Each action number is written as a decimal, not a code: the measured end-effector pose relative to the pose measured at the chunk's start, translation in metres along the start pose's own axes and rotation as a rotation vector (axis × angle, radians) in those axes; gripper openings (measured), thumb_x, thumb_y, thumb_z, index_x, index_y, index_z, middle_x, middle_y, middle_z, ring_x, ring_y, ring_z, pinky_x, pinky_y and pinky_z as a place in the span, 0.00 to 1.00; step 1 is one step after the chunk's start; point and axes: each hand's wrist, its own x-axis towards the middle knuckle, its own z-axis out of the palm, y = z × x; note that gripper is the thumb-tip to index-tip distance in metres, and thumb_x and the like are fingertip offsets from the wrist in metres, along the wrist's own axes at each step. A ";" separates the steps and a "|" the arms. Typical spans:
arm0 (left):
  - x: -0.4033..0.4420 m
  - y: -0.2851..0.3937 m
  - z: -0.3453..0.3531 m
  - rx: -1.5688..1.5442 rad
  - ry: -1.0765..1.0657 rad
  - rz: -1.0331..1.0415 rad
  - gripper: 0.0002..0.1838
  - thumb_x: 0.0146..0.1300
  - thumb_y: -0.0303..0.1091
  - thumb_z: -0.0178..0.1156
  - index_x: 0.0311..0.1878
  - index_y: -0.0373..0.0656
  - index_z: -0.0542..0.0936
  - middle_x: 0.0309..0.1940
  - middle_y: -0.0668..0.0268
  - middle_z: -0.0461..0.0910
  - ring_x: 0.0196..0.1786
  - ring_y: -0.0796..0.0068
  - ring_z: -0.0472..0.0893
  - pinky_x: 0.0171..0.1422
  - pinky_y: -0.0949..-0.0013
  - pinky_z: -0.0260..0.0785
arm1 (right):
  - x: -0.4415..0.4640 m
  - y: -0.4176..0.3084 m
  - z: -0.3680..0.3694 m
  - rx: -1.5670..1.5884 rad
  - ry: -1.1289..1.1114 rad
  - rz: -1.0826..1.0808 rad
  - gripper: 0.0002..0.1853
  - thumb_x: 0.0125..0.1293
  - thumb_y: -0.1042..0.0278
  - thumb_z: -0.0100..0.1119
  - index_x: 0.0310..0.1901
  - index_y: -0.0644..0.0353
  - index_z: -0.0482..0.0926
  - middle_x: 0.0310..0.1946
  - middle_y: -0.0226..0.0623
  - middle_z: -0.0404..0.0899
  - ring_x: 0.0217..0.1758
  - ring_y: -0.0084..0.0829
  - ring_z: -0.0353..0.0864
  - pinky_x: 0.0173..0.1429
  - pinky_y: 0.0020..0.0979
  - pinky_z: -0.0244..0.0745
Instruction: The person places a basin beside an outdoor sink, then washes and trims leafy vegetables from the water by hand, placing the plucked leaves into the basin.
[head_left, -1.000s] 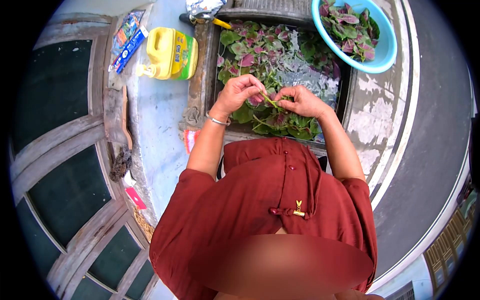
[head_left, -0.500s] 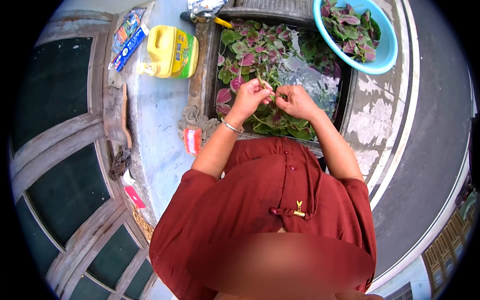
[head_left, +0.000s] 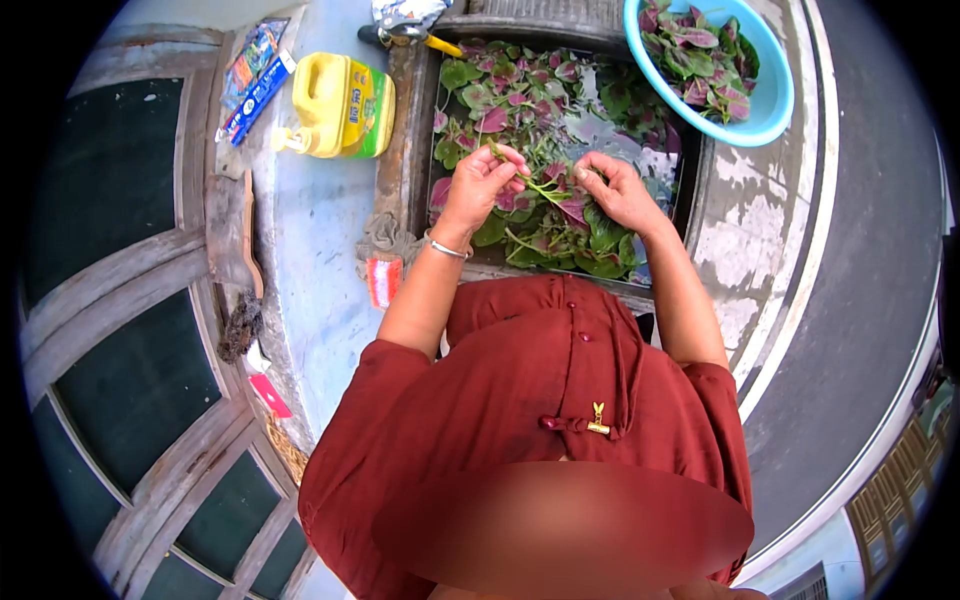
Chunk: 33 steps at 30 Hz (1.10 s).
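Note:
My left hand (head_left: 481,188) pinches a green amaranth stem (head_left: 545,190) that slants out to the right over the sink, with a purple-green leaf near its far end. To the right, my right hand (head_left: 622,194) has thumb and forefinger closed together; what lies between them, if anything, is too small to make out. Both hands are above a sink of water (head_left: 588,128) where many loose amaranth leaves (head_left: 492,120) float. More leaves (head_left: 575,248) lie at the near side, just below my hands.
A light-blue basin (head_left: 783,95) holding picked amaranth (head_left: 698,62) stands at the sink's far right corner. Left of the sink are a yellow pump jug (head_left: 340,105), a grey rag (head_left: 385,240) and an orange-and-white scrubbing sponge (head_left: 383,282). A yellow-handled tool (head_left: 443,45) lies at the back.
My hands have moved apart: the left went left with the amaranth stem, the right a little right. The stem now stretches into the gap between them.

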 end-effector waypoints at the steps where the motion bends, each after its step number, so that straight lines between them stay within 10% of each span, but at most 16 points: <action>1: 0.000 0.002 0.001 0.022 -0.012 -0.002 0.06 0.65 0.28 0.55 0.43 0.39 0.75 0.35 0.63 0.80 0.36 0.78 0.79 0.40 0.75 0.74 | 0.000 -0.007 0.004 -0.151 0.017 -0.067 0.10 0.65 0.62 0.54 0.40 0.60 0.78 0.29 0.33 0.80 0.33 0.22 0.76 0.42 0.27 0.70; 6: 0.001 0.004 0.006 0.141 -0.090 0.051 0.06 0.67 0.28 0.53 0.43 0.39 0.75 0.37 0.64 0.79 0.39 0.78 0.79 0.43 0.76 0.73 | 0.005 -0.018 0.016 -0.311 -0.056 -0.121 0.09 0.58 0.65 0.59 0.39 0.56 0.82 0.32 0.42 0.81 0.35 0.41 0.81 0.41 0.35 0.74; 13: 0.002 0.005 0.011 0.245 -0.154 0.102 0.05 0.67 0.27 0.52 0.42 0.39 0.76 0.37 0.66 0.79 0.41 0.78 0.79 0.42 0.76 0.73 | 0.013 -0.012 0.022 -0.394 -0.085 -0.143 0.09 0.55 0.66 0.57 0.36 0.56 0.82 0.30 0.43 0.80 0.35 0.44 0.80 0.40 0.40 0.74; 18: -0.001 0.010 0.021 0.260 -0.087 0.143 0.05 0.67 0.27 0.51 0.41 0.40 0.76 0.36 0.66 0.79 0.40 0.78 0.79 0.42 0.76 0.72 | 0.016 -0.011 0.026 -0.504 0.176 0.261 0.11 0.51 0.63 0.57 0.35 0.56 0.82 0.28 0.51 0.78 0.34 0.47 0.79 0.39 0.41 0.73; 22: -0.001 0.016 0.013 0.171 -0.032 0.223 0.04 0.67 0.26 0.51 0.40 0.40 0.76 0.36 0.66 0.80 0.40 0.78 0.80 0.42 0.76 0.73 | 0.013 0.018 0.012 0.434 0.181 0.217 0.08 0.66 0.65 0.57 0.35 0.60 0.81 0.29 0.22 0.80 0.30 0.14 0.71 0.37 0.21 0.68; 33: 0.002 0.010 0.005 -0.159 -0.117 0.215 0.04 0.67 0.24 0.50 0.41 0.41 0.74 0.39 0.60 0.79 0.44 0.70 0.79 0.51 0.68 0.74 | 0.005 0.027 -0.003 0.280 0.066 0.058 0.11 0.70 0.59 0.50 0.39 0.58 0.76 0.33 0.24 0.77 0.38 0.17 0.71 0.49 0.22 0.66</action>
